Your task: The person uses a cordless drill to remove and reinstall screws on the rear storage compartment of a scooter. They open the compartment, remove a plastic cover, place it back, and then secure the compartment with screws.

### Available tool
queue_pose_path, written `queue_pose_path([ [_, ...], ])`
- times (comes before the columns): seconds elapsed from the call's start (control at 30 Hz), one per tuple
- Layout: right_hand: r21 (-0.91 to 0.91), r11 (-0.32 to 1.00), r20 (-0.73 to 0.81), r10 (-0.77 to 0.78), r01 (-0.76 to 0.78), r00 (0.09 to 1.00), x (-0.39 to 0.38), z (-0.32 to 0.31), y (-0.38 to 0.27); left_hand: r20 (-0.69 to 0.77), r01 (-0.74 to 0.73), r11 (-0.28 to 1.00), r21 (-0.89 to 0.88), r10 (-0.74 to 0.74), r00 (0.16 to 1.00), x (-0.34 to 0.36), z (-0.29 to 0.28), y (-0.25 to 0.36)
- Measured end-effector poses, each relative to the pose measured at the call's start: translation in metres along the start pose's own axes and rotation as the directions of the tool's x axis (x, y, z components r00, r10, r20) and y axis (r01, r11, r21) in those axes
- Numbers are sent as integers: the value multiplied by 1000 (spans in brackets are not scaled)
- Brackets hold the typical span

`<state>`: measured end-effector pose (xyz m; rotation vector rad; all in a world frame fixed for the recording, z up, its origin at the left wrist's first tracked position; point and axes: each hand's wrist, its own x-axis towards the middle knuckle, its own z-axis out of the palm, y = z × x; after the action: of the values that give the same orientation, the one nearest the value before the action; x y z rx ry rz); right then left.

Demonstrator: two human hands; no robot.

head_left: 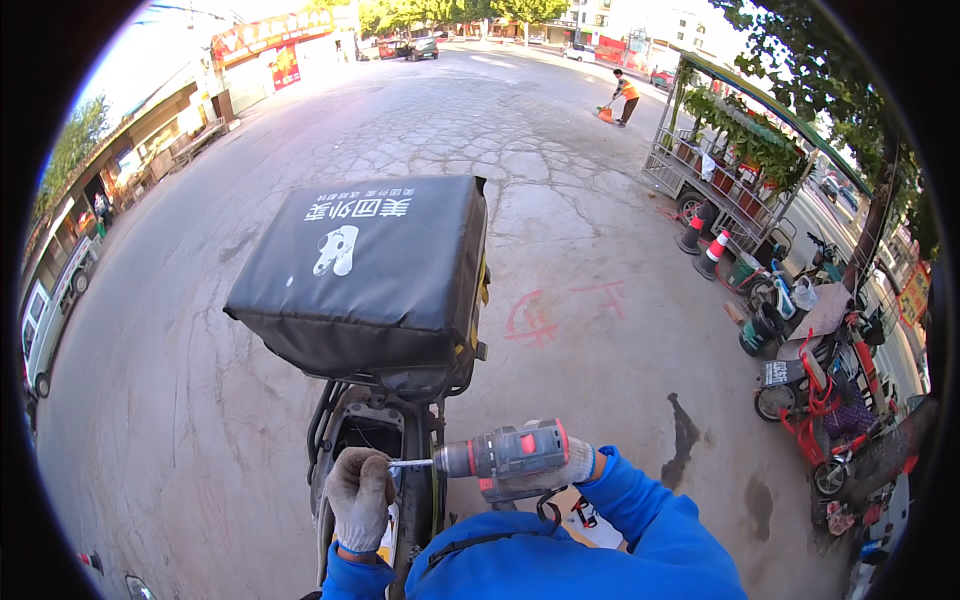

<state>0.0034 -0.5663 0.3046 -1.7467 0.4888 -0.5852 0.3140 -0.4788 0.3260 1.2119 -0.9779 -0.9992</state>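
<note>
My right hand (578, 466), in a pale work glove, is closed round the handle of a grey and red cordless drill (505, 452). The drill lies level, its chuck toward my left. A slim metal bit (410, 463) runs from the chuck to my left hand (360, 497), gloved in grey, whose fingers are closed at its far end; the very tip is hidden there. Beneath both hands is a scooter (412, 440) with its under-seat frame uncovered. A large black delivery box (360, 270) sits on the rack at the far end of the scooter.
Cracked pavement (540, 220) surrounds the scooter. To the right stand traffic cones (711, 256), a cart of plants (730, 160) and a red parked scooter (822, 400). Farther off, a person in an orange vest (627, 92) sweeps. A light-coloured vehicle (58, 300) is at far left.
</note>
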Motion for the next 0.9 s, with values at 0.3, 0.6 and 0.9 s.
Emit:
queue_pose_path([
  [0.3,22,993,-89,-112,115,990,10,14,19,-190,53,777,-627,-219,957,8,42,-19],
  [0.6,21,1000,-86,11,-9,996,10,16,35,-183,104,672,-734,-342,922,6,57,-34],
  [0.9,-42,999,-128,22,-27,992,2,14,33,-80,205,673,-711,-366,927,7,56,-54],
])
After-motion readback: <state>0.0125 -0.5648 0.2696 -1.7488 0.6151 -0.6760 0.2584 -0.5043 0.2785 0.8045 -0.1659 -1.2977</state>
